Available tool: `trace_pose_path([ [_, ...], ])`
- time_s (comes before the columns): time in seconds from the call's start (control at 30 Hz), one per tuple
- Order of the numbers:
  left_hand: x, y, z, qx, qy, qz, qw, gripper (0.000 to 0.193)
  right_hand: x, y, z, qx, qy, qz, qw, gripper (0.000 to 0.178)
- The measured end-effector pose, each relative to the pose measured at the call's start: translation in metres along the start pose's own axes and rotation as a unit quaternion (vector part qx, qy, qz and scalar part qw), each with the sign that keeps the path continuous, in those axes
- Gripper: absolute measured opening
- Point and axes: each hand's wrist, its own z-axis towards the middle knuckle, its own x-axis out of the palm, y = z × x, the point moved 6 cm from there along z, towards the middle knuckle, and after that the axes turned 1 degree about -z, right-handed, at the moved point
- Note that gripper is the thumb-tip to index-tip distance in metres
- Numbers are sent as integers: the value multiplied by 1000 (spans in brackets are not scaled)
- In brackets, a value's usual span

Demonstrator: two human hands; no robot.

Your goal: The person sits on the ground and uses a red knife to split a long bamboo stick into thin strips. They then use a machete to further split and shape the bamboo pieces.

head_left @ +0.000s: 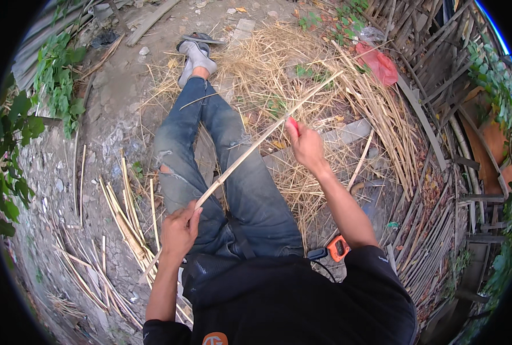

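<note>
Hand-working of a strip, seated posture. A long, narrow, pale tan strip of bamboo-like material (pixel 250 150) lies diagonally above the faded blue denim jeans (pixel 259 201), its far end beyond their right side. The left hand (pixel 177 231), over the jeans' left thigh, is closed around the strip's nearer part. The right hand (pixel 309 150), to the right of the jeans' knees, is curled closed about a small red object (pixel 291 127), apparently a tool handle, beside the strip; whether its edge touches cannot be told. Thin straw-coloured slivers (pixel 250 60) cover the ground beyond the jeans; a sheaf of long pale strips (pixel 382 126) lies to their right, thicker split lengths (pixel 131 237) to their left. The step in hand appears to be paring or smoothing; the next move would call for a firm left hold and a shallow, even stroke along the strip.
</note>
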Motion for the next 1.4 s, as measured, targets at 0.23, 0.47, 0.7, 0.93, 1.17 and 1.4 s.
trace_pose_path([
  [0.23,-24,31,-42,-6,62,1,998,22,-84,-174,42,78,-191,-42,978,74],
  [0.47,-1,10,-8,-13,4,-51,999,22,-15,4,-23,-8,36,50,998,53],
  [0.7,6,-17,10,14,-42,-28,999,23,23,102,-92,-145,144,7,979,43],
  [0.93,-4,-22,3,22,-62,10,998,25,16,61,-48,-78,49,8,996,51],
  [1.17,3,-21,-3,22,-50,10,998,25,15,82,-67,-98,98,-13,990,52],
  [1.4,-14,-4,-17,32,-57,54,996,26,13,29,-30,43,71,59,995,61],
])
